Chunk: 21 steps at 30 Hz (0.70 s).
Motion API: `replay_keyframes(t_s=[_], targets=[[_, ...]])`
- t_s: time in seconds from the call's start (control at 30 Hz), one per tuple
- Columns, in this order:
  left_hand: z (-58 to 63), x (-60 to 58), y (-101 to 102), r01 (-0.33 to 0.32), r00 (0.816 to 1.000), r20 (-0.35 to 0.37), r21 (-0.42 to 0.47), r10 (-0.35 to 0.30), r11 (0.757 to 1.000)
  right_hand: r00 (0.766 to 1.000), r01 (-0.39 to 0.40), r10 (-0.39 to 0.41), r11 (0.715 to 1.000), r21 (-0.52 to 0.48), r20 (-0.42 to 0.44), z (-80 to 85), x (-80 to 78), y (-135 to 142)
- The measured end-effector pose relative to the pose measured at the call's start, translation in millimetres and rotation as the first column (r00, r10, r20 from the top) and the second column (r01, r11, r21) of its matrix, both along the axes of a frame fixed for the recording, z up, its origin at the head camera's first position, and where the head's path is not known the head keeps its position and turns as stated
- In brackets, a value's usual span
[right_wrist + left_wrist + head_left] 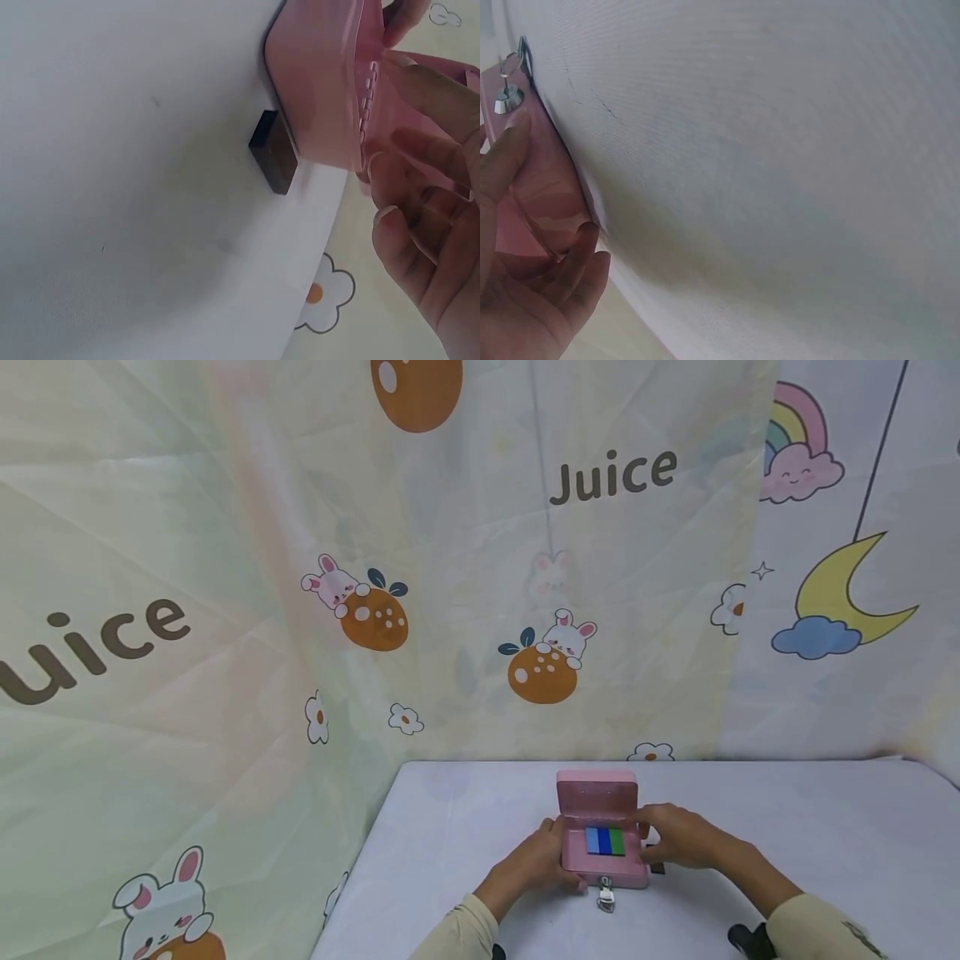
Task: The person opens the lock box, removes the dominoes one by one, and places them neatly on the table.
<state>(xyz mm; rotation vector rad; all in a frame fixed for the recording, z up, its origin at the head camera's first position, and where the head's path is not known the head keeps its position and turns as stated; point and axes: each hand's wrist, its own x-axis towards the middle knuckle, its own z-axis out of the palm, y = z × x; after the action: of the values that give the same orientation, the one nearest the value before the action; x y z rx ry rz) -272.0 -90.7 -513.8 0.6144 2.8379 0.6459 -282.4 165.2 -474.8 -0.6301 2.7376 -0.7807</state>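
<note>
Take the pink cash box (632,879) as your landmark: it sits on the tabletop (450,818) with its lid (597,797) raised, and the step looks like steadying it between both hands. Your left hand (534,860) grips its left side, thumb on the front wall near the lock (508,100), so let that grip carry the steadying and press evenly. Your right hand (686,837) has bent fingers at its right side, near the hinge (369,101); whether that grip truly holds the rim or merely touches it, you cannot tell from here. You would do well to lift those fingertips clear of the hinge line, since a dropping lid could pinch them. Inside the box, the light blue block (592,841), dark blue block (604,841) and green block (617,842) lie side by side, so avoid tilting it. Mind the dark block (279,161) just beside its right wall, easily nudged by your hand, and the key ring (606,900) at its front, which could snag.
</note>
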Motion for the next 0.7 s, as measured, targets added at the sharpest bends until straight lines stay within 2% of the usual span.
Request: replay_keyframes(t_s=[0.23, 0.47, 0.7], targets=[[2.4, 1.0, 0, -0.001, 1.000, 0.010, 0.004, 0.001, 1.000, 0.998, -0.035, 0.034, 0.999, -0.007, -0.050, -5.3, -1.8, -16], [3.9, 1.4, 1, -0.007, 1.000, 0.017, -0.009, 0.008, 1.000, 0.999, 0.008, -0.010, 1.000, -0.028, -0.052, -12.2, -4.3, -33], [1.9, -0.6, -1, 0.006, 1.000, 0.017, -0.007, -0.006, 1.000, 0.994, 0.023, -0.021, 1.000, 0.020, -0.103, -15.1, -5.6, -44]])
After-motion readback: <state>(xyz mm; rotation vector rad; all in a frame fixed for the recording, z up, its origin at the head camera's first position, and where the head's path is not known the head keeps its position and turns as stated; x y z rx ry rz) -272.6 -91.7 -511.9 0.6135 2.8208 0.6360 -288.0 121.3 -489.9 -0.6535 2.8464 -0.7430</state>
